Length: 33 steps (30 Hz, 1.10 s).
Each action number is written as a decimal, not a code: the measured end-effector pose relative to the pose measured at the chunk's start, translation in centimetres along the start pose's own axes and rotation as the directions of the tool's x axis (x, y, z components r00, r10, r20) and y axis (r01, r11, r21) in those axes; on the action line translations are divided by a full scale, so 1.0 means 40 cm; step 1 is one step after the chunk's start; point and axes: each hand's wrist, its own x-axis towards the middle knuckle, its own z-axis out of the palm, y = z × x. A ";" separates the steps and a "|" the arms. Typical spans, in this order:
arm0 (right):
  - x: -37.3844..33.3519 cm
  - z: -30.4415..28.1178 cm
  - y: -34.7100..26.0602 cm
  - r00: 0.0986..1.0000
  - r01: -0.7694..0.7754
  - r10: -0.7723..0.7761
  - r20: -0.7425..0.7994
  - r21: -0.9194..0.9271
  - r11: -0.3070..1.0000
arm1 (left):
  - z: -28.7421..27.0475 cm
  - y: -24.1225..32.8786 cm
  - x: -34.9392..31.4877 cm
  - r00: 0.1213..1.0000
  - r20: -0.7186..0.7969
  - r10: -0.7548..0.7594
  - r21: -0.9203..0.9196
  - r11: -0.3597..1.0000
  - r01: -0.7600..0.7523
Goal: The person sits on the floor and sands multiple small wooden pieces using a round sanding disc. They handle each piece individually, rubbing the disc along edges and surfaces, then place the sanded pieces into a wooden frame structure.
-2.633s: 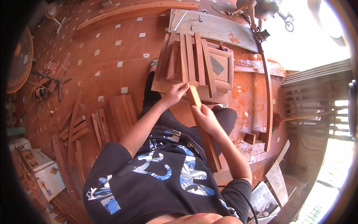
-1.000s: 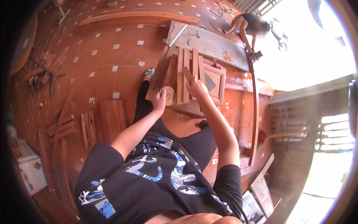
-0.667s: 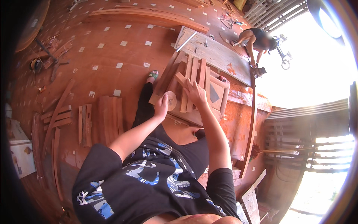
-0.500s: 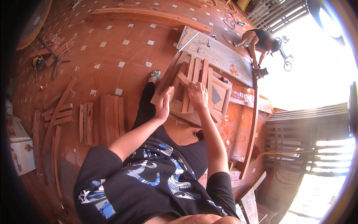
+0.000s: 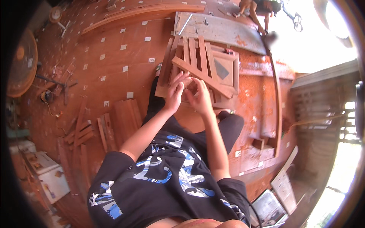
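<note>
My left hand (image 5: pixel 175 94) and my right hand (image 5: pixel 200 98) come together over the near edge of a stack of reddish-brown wooden strips (image 5: pixel 192 53). The left hand's fingers are stretched out toward the right fingertips. My right hand is curled, thumb apart from the fingers, around a small reddish-brown patch that I cannot make out. Just beyond the fingertips, a loose wooden strip (image 5: pixel 203 76) lies slantwise across the others. Beneath the stack is a framed wooden panel (image 5: pixel 235 70) with a dark grey diamond shape (image 5: pixel 220 69).
Past the stack is a long grey board (image 5: pixel 228 34) with a metal rod (image 5: pixel 185 23). Another person (image 5: pixel 254 13) bends over a long timber (image 5: pixel 276 98) at the far right. More strips (image 5: pixel 127 117) lie on the tiled floor, left. A fan (image 5: pixel 23 62) stands far left.
My right hand has let go of the slanted strip and drawn back beside my left hand. The tan piece seen at my left hand no longer shows. The whole view has shifted.
</note>
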 end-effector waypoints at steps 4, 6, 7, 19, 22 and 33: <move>-0.027 -0.091 0.071 0.964 -0.036 0.043 -0.262 0.034 0.999 | 0.000 0.003 0.045 0.997 0.053 0.054 0.146 0.987 -0.061; -0.023 -0.157 0.119 0.802 0.036 -0.147 -0.579 -0.200 0.979 | 0.025 0.033 0.105 0.986 0.141 0.085 0.354 0.926 -0.131; -0.036 -0.178 0.141 0.753 -0.065 -0.031 -0.657 -0.121 0.990 | 0.051 0.017 0.140 0.977 0.191 0.089 0.452 0.876 -0.169; -0.149 -0.129 0.360 0.586 -0.350 0.583 -0.562 0.473 0.808 | 0.382 -0.253 0.266 0.949 0.315 -0.029 0.899 0.329 -0.288; -0.131 -0.134 0.300 0.606 -0.417 0.633 -0.482 0.485 0.769 | 0.351 -0.256 0.264 0.950 0.299 -0.085 0.912 0.318 -0.259; -0.111 -0.127 0.318 0.567 -0.411 0.556 -0.608 0.377 0.830 | 0.368 -0.236 0.278 0.935 0.325 -0.142 0.908 0.323 -0.267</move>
